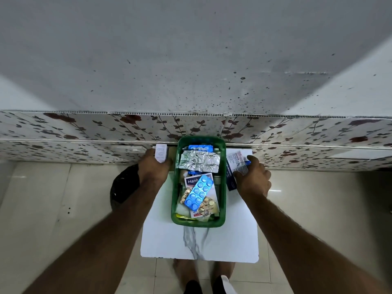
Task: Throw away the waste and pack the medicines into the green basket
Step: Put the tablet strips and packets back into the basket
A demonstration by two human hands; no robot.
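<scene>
A green basket (222,187) stands on a small white marble-look table (199,242). Inside it lie a blue blister pack (199,192), a crumpled silver foil strip (199,161), gold blister strips (206,205) and a white and red packet (191,182). My left hand (153,166) is to the left of the basket, closed around a small white medicine box (161,153). On the basket's right, my right hand (253,179) grips a white and dark blue packet (235,166) along with something small and blue (247,162).
A black bag-like waste bin (124,185) sits on the floor left of the table, under my left forearm. A floral-patterned wall panel (84,132) runs behind the table. Beige floor tiles (53,209) surround it. My feet (203,279) are under the table's near edge.
</scene>
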